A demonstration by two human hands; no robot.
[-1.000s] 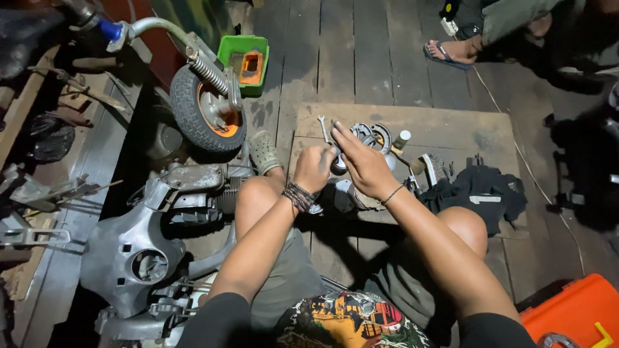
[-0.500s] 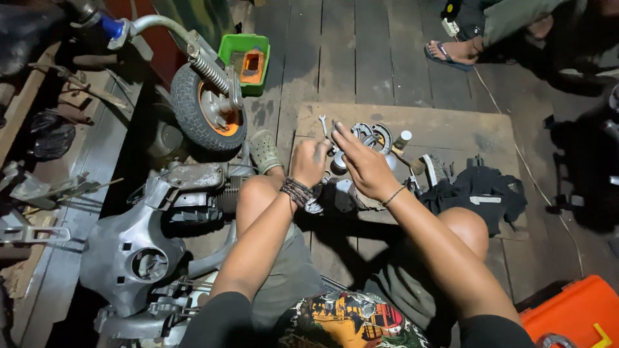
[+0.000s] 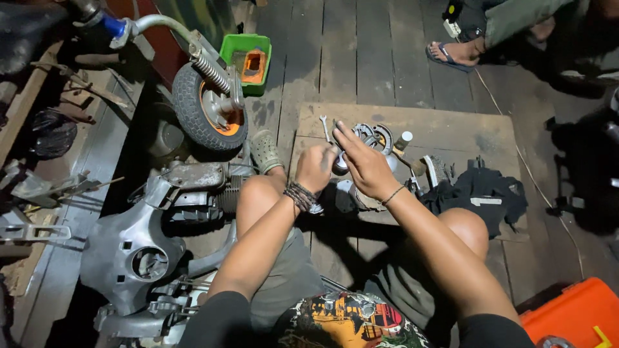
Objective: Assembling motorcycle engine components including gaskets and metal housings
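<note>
Metal parts (image 3: 373, 136), round and silvery, sit on a plywood board (image 3: 451, 125) on the plank floor, directly in front of a seated person who works over them with both hands. Nearest the viewer, a printed shirt (image 3: 348, 322) and bare knees frame the scene, forearms reaching forward over the lap. The left hand (image 3: 316, 166), wrist wrapped in a dark beaded bracelet (image 3: 300, 195), is curled into a loose fist around a small piece held just above the board; what that piece is cannot be made out. The right hand (image 3: 366, 166), a thin band at its wrist, lies beside it with fingers (image 3: 342, 134) stretched toward the parts, pinching or pressing something small between fingertips; whether it truly grips is unclear. The two hands touch or nearly touch. A wrench (image 3: 324, 124) lies on the board just left of the parts, and a small white bottle (image 3: 403, 140) stands just right of them. A black cloth (image 3: 480, 193) is heaped by the right knee. To the left, a grey scooter body shell (image 3: 126, 248) rests on the floor, with a small wheel (image 3: 205, 106) on a sprung fork beyond it. Farther back stands a green plastic tub (image 3: 248, 48). At the far edge, another person's sandalled foot (image 3: 454, 53) rests on the planks. An orange case (image 3: 570, 312) shows at lower right.
</note>
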